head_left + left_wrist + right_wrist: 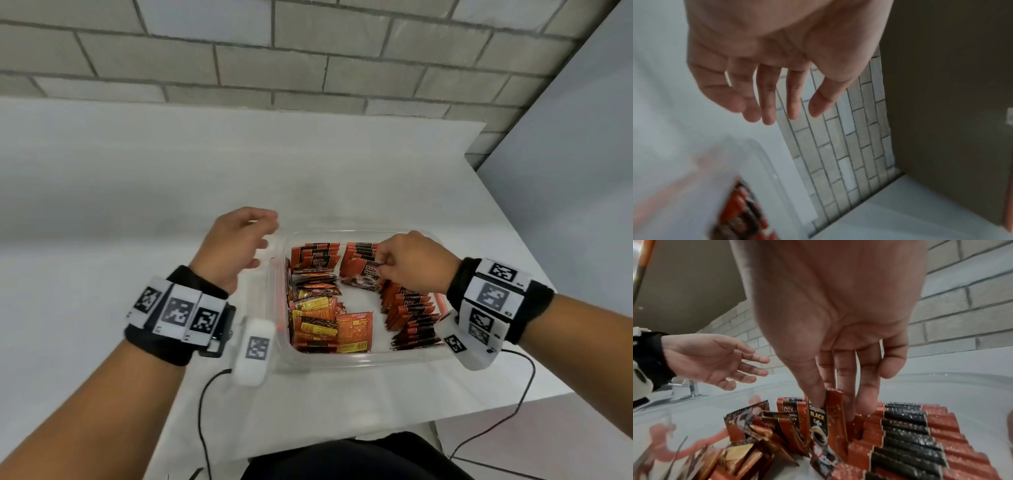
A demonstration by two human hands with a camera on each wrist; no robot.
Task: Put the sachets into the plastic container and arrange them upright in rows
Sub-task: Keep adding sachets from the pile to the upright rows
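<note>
A clear plastic container sits on the white table and holds many red-and-black coffee sachets. Rows of upright sachets run along its right side and back. Loose sachets lie flat at the left. My right hand reaches into the back of the container, and its thumb and fingers pinch one upright sachet beside the row. My left hand hovers with relaxed fingers over the container's far left corner and holds nothing; the left hand shows an empty palm.
The white table stretches left and behind the container, up to a grey brick wall. Its right edge lies close to the container. Black cables trail from both wrist bands toward the front edge.
</note>
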